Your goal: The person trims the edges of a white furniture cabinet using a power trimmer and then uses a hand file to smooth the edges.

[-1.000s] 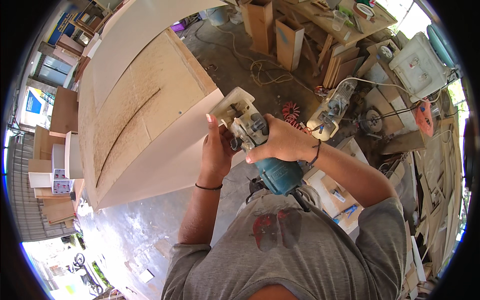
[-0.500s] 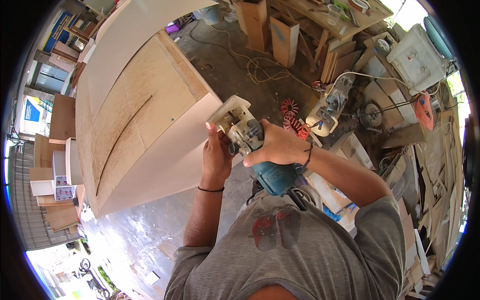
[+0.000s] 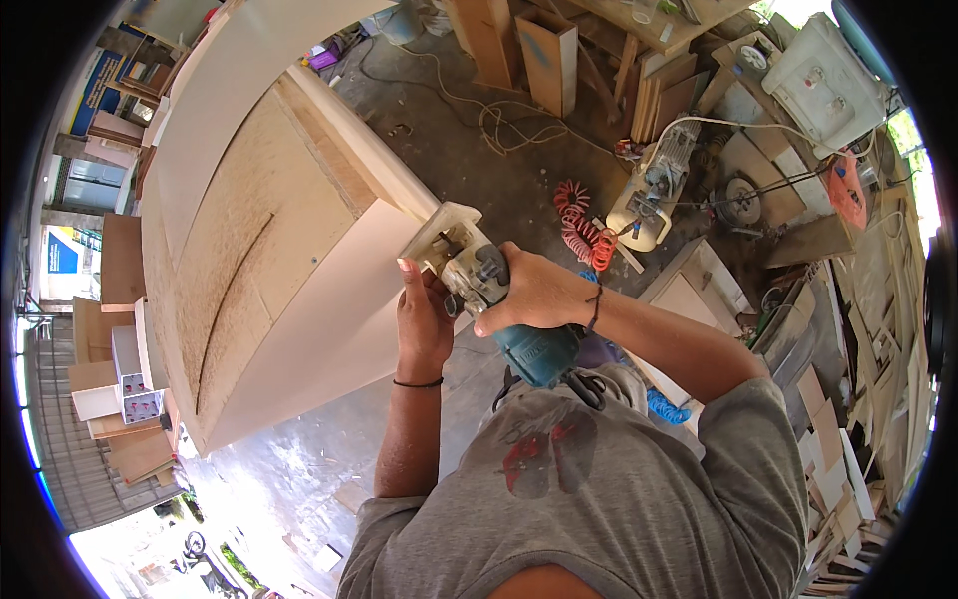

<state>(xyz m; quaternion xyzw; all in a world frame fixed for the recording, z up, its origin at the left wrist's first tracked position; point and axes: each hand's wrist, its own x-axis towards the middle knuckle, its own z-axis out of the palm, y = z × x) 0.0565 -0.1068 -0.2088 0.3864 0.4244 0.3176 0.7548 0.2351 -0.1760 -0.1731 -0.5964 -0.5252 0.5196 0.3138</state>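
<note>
Looks like a teal-bodied power tool [image 3: 469, 270] with a dusty, whitish base, held up at a tilt in the right hand [image 3: 544, 290], base outward and leftward, just beside the left hand [image 3: 424, 324].

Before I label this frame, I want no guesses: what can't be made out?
Head view:
Fingertips of the right hand, thumb aside: hidden behind the router.
Whether the left hand grips: fingers partly hidden by the router.
Table: cut off by the upper edge.
</note>
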